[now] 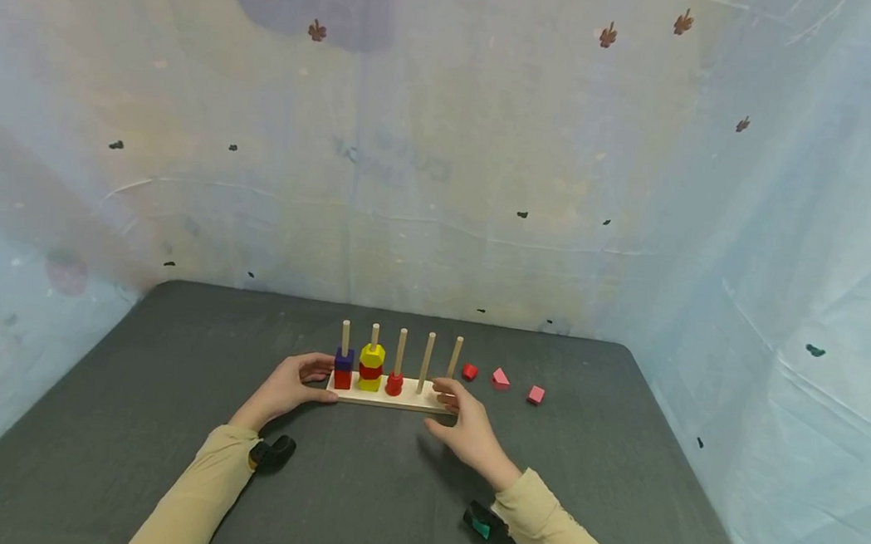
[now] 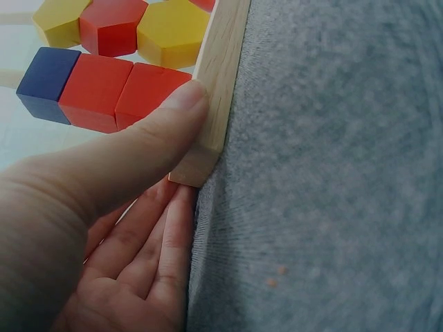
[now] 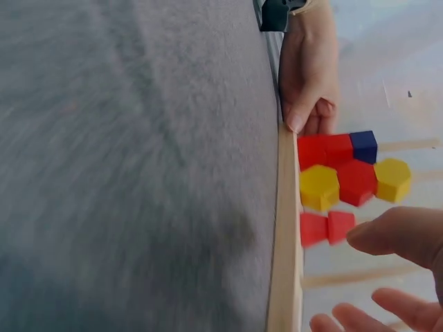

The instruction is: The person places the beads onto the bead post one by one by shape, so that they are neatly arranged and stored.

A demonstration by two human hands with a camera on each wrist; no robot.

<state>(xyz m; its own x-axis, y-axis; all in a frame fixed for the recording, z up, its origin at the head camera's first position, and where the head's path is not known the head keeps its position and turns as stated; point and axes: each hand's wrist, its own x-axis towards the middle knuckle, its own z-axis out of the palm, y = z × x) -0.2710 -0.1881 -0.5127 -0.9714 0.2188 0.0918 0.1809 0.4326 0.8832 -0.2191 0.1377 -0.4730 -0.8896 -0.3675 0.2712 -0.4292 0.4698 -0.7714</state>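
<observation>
A wooden peg board (image 1: pixel 375 400) with upright pegs stands on the dark table. My left hand (image 1: pixel 289 386) holds its left end, the thumb on the front edge and the fingers round the end. On the leftmost peg a blue square block (image 2: pixel 48 83) tops two red ones (image 2: pixel 97 92). Beside it, yellow hexagonal blocks (image 1: pixel 372 355) sandwich a red one (image 3: pixel 356 181). The third peg carries small red blocks (image 1: pixel 394 384); the two right-hand pegs are bare. At the board's right end my right hand (image 1: pixel 471 432) hovers, its fingers spread and holding nothing.
Loose on the table, right of the board, lie a red block (image 1: pixel 469 371), a pink triangular block (image 1: pixel 500 379) and a pink square block (image 1: pixel 536 395). Behind the dark tabletop (image 1: pixel 252 327) hangs a pale patterned sheet (image 1: pixel 441 181), also along the sides.
</observation>
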